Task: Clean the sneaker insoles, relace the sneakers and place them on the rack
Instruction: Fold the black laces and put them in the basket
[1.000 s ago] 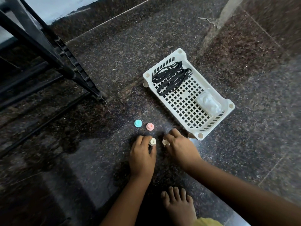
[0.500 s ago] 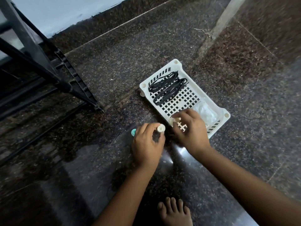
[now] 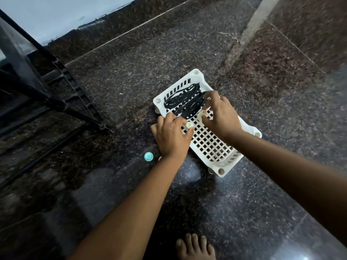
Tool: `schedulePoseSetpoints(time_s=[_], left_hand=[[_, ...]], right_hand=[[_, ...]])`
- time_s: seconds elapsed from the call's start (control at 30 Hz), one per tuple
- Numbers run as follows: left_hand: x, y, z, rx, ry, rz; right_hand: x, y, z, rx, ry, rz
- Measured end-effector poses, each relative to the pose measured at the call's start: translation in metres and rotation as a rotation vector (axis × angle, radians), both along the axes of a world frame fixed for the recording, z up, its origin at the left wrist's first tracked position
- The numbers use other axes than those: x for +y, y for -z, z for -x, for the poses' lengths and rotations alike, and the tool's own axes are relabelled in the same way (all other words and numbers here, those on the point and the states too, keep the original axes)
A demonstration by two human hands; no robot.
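Observation:
A white lattice basket lies on the dark stone floor. Black shoelaces are coiled at its far end. My left hand is over the basket's near-left edge and pinches a small cream cap in its fingertips. My right hand hovers over the middle of the basket, pinching a second cream cap; its fingers reach the laces. No sneakers or insoles are in view.
A teal cap sits on the floor left of my left wrist, a pinkish cap mostly hidden beside it. A black metal rack stands at the left. My bare foot is at the bottom edge.
Both hands lifted the cream caps off the floor and carried them forward over the basket. The clear bag in the basket is now hidden under my right hand.

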State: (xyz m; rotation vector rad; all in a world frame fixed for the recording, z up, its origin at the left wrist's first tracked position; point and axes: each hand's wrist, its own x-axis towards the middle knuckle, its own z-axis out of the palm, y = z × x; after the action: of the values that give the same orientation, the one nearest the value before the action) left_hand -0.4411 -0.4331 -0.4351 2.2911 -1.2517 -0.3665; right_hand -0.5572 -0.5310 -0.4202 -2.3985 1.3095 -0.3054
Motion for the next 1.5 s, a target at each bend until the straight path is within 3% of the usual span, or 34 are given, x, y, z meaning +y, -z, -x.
schedulePoseSetpoints(time_s=[0.17, 0.7, 0.8, 0.87, 0.93, 1.07, 1.17, 1.5], left_hand=[[-0.001, 0.005, 0.001, -0.027, -0.011, -0.023], [0.009, 0.016, -0.003, -0.045, 0.060, 0.008], [0.027, 0.016, -0.014, 0.042, -0.037, 0.093], [0.051, 0.018, -0.027, 0.096, -0.150, 0.167], [0.078, 0.023, -0.042, 0.087, -0.223, 0.225], [0.117, 0.037, -0.055, 0.095, -0.129, 0.199], [0.127, 0.039, -0.051, 0.214, 0.039, 0.114], [0.119, 0.042, -0.047, 0.209, 0.033, 0.083]], right_hand=[[0.000, 0.008, -0.005, 0.039, -0.086, 0.019], [0.006, 0.005, 0.000, 0.063, -0.047, -0.047], [0.013, -0.004, -0.002, 0.076, -0.063, 0.078], [0.031, -0.013, -0.007, -0.040, -0.103, 0.147], [0.059, -0.018, -0.014, -0.120, -0.206, 0.089], [0.107, -0.004, -0.029, 0.072, -0.476, -0.155], [0.122, 0.009, -0.038, 0.198, -0.534, -0.255], [0.122, 0.022, -0.046, 0.340, -0.591, -0.192]])
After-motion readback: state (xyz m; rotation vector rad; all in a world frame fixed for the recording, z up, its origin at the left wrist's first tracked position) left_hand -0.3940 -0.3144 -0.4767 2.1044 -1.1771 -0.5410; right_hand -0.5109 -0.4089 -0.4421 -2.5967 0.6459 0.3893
